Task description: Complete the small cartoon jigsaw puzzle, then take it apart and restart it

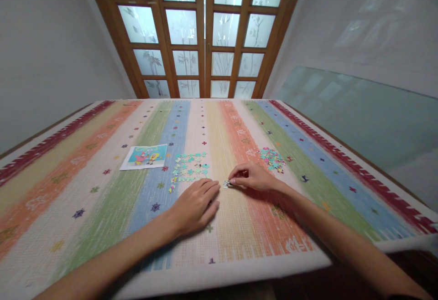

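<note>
A table [308,126] covered by a striped, multicoloured cloth [102,209] was observed, with a jigsaw puzzle in hand upon it. The right hand [251,177] was found closed in a pinch, its fingertips gripping a small puzzle piece [226,184] held at the cloth surface near the middle of the table. The left hand [195,205] was found open and flat, palm down on the cloth, just left of that piece and holding nothing.

Just beyond the left hand, a spread of turquoise pieces [190,168] was noted, laid out face up in loose rows; whether any were interlocked could not be told at this size. To the right and slightly farther off, a heap of unsorted pieces [272,158] was seen, apart from the right hand. A reference picture [145,156] showing cartoon figures lay flat to the left of the laid-out pieces.

It was judged that the work stood at an early stage: some sorting by colour appeared done, no assembled section was evident, and most of the assembly remained outstanding. A wooden door with frosted glass panes [205,35] stood beyond the far edge of the table.
</note>
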Motion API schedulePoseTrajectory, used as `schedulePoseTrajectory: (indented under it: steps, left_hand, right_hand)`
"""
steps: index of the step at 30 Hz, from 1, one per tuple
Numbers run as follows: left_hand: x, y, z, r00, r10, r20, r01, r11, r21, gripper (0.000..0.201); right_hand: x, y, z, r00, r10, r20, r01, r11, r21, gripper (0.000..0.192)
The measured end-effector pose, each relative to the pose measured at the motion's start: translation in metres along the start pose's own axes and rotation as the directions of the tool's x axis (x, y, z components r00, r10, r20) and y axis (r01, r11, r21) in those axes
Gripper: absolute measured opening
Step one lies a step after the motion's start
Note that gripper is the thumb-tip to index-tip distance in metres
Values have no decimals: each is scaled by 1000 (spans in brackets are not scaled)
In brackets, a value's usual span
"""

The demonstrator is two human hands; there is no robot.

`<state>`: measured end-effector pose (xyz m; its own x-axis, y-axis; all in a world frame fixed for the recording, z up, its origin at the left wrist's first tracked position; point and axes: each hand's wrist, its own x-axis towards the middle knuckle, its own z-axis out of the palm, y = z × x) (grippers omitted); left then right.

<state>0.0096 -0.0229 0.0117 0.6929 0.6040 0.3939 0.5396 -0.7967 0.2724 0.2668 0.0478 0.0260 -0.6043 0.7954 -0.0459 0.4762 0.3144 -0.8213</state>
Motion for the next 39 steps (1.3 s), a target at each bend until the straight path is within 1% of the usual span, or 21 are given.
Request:
schedulePoseTrajectory:
  steps: [3, 6, 9, 14, 18, 23, 28, 31, 36, 39]
  left_hand:
    - [2, 5, 11, 998, -54, 17, 54, 998, 14, 39]
    - [1, 5, 21, 998, -57, 21, 57, 998, 38, 46]
    - [-1, 4, 25, 998, -64, 23, 64, 997, 31, 49]
    - [-3, 6, 25, 998, -59, 25, 59, 998, 4, 47]
    - [-3, 8, 25, 999, -23, 23, 23, 1000, 4, 46]
    - [-4, 7, 26, 999, -16, 30, 16, 1000, 6, 43]
    - [-3, 8, 25, 1000, 2, -7, -2, 999, -33, 38]
    - [-2, 9, 23, 1000, 12, -18, -13, 999, -46, 35]
    - [-1, 9, 22, 1000, 17, -16, -18, 999, -48, 35]
    - [-2, 9, 24, 1000, 18, -12, -19, 999, -38, 34]
  right_hand:
    - [0, 1, 4, 999, -28, -25, 27, 999, -33, 15]
    - [-1, 3, 8, 996, -54, -73, 46, 994, -100, 14]
    - [-2, 6, 12, 991, -76, -115, 56, 985, -165, 12]
    - [-6, 7, 16, 983, -114, -145, 74, 964, -256, 11]
    - [-8, 7, 17, 982, -131, -137, 91, 959, -267, 10]
    - [-12, 4, 19, 977, -174, -126, 131, 947, -293, 10]
    - [-15, 1, 24, 971, -201, -132, 149, 933, -326, 12]
    - [-17, -1, 22, 967, -227, -119, 175, 924, -339, 14]
    - [-22, -1, 15, 959, -246, -138, 189, 924, -331, 13]
    - [-23, -1, 16, 962, -251, -104, 197, 909, -368, 13]
